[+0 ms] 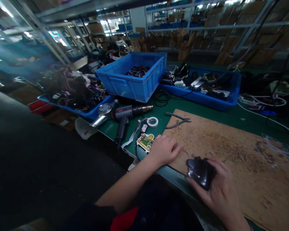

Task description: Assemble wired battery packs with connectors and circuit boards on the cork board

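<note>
My right hand point(223, 189) is closed around a glossy black plastic housing point(199, 171), held over the near edge of a brown work board. Thin wires point(186, 153) run from the housing toward my left hand point(165, 149). That hand has its fingers curled and its thumb pointing right; what lies in them is hidden. Against its left side is a green circuit board in a white and yellow frame point(145, 141), partly covered by the hand. A small white connector piece point(144, 128) with wires lies just beyond, beside a roll of white tape point(152, 122).
Green-handled cutters point(177, 121) lie on the brown work board point(216, 141). A heat gun point(127, 112) rests at the table's left edge. Behind stand a blue crate point(125, 85), a long blue tray of parts point(221, 102) and a left tray heaped with wired parts point(79, 91).
</note>
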